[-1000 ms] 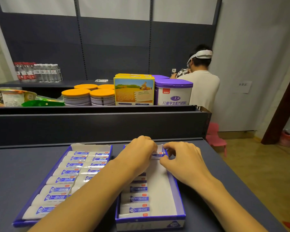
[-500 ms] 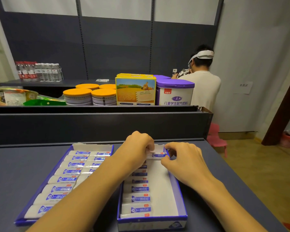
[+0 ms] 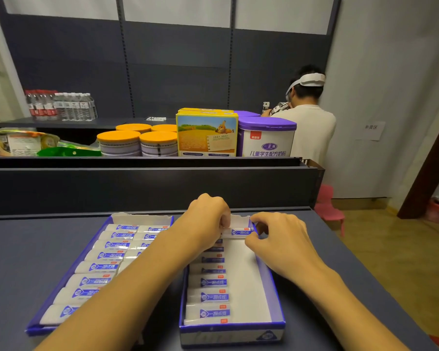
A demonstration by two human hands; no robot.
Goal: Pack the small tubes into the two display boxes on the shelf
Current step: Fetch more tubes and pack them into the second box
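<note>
Both hands grasp one small tube (image 3: 240, 232): the left hand (image 3: 208, 221) pinches its left end, the right hand (image 3: 276, 239) its right end, at the twelve o'clock end of the right box (image 3: 274, 282). It looks light, stiff and smooth, so holding both ends should keep it level. At nine o'clock within that box a column of tubes (image 3: 209, 282) lies filled; the right column is bare. The left box (image 3: 61, 282), further toward nine o'clock, looks full.
</note>
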